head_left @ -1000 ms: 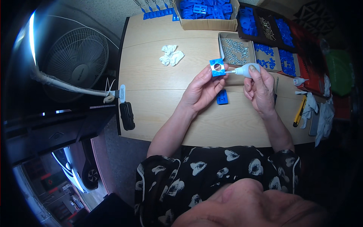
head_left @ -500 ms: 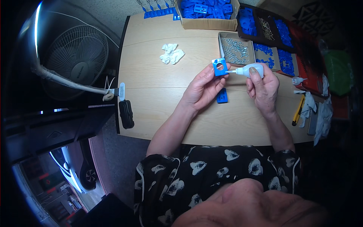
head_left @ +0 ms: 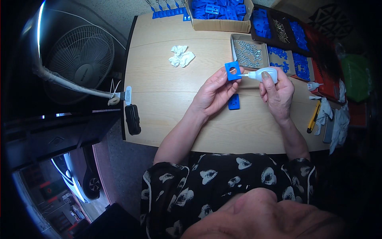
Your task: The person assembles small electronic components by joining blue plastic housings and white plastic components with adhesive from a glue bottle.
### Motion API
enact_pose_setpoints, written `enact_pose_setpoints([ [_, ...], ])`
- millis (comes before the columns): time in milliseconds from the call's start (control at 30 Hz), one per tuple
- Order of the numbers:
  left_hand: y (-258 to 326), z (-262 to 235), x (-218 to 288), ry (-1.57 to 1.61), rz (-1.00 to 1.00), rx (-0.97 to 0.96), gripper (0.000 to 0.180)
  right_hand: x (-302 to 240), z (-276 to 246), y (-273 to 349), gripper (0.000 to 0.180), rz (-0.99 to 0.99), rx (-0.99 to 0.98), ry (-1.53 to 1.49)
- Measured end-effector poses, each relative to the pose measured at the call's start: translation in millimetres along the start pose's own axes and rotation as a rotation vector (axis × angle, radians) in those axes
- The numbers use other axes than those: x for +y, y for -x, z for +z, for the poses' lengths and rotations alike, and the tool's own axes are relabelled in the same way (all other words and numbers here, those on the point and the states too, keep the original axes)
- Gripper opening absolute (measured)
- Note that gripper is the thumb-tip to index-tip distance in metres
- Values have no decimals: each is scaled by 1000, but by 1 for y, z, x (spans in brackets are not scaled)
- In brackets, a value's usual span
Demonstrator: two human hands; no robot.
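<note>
your left hand [head_left: 213,93] pinches the blue square part [head_left: 232,71] at its fingertips, and your right hand [head_left: 278,93] grips the small white bottle [head_left: 264,74], nozzle touching the part's edge. gluing looks mid-way: another blue piece [head_left: 234,102] waits just below your left fingers.

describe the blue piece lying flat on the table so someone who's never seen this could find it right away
Start at the light wooden table and find the person's left hand near its middle. Just right of that hand, lying flat on the wood, is a small blue rectangular plastic piece. Unlike the square blue plastic piece with a round hole held up in the fingers, it lies alone on the table, outside the boxes.
</note>
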State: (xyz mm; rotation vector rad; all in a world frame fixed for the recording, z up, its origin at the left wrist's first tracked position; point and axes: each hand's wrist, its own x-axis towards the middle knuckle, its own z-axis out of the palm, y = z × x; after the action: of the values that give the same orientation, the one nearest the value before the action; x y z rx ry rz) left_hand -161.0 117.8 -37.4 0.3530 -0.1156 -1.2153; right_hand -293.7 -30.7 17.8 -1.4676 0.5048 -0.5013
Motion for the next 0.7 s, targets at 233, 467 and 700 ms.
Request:
enact_pose_setpoints([
  [233, 1, -2, 1, 29, 6, -14, 45, 2, -1, -1, 24, 43, 4, -45],
  [467, 0, -3, 0, 32, 5, -28, 45, 3, -2, -3, 28, 71, -33, -213],
  [700, 0, 0, -1, 25, 25, 7, 44, 2, 13, 3, 25, 48, -20, -97],
])
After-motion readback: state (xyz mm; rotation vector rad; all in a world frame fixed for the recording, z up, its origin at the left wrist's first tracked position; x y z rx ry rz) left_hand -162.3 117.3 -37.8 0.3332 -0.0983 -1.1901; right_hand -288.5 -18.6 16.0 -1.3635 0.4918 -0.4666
